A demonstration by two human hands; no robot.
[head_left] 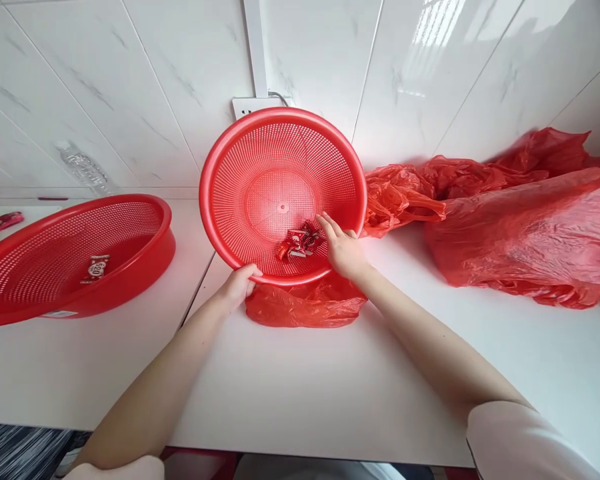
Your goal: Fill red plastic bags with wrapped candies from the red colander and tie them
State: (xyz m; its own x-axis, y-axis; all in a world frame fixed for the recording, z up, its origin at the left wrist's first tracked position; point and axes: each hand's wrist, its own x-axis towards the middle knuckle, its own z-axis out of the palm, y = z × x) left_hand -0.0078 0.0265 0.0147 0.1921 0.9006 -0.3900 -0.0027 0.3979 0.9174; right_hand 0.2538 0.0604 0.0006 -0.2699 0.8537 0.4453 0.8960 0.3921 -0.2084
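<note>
A round red plastic colander [280,140] is tilted up, with its perforated inside facing me. Several small red wrapped sweets [299,243] lie together low on its inner wall. My left hand [239,287] grips the lower left rim, thumb over the edge and fingers underneath. Over the lower right rim reaches my right hand [345,252], fingers stretched out just beside the sweets; nothing shows in it. A red plastic bag [303,313] lies beneath the colander's lower edge, its mouth hidden from view.
To the left stands a second red colander [130,283] with one wrapped sweet [97,268] in it. A clear plastic bottle [84,165] is behind. Crumpled red bags [400,193] and a large full-looking red bag [525,233] occupy the right. A power socket [245,107] is on the wall.
</note>
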